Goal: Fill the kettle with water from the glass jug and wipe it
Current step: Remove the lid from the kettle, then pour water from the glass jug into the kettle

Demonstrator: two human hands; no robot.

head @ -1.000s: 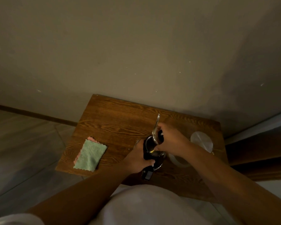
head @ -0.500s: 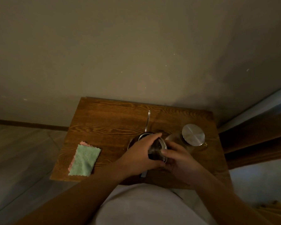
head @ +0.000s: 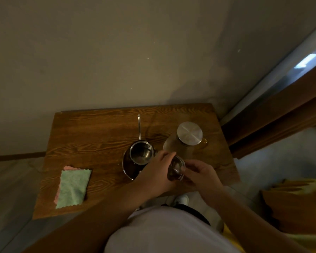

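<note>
My kettle (head: pixel 141 154) stands open on the wooden table (head: pixel 91 139), its thin spout pointing away from me toward the wall. Both my hands are together just right of it, holding its small round lid (head: pixel 176 168): my left hand (head: pixel 158 175) curls around the near side, my right hand (head: pixel 202 173) pinches the rim with fingertips. The glass jug (head: pixel 182 143), capped with a metal lid, sits just beyond my hands. The green cloth (head: pixel 72 188) lies well apart at the table's left front corner
</note>
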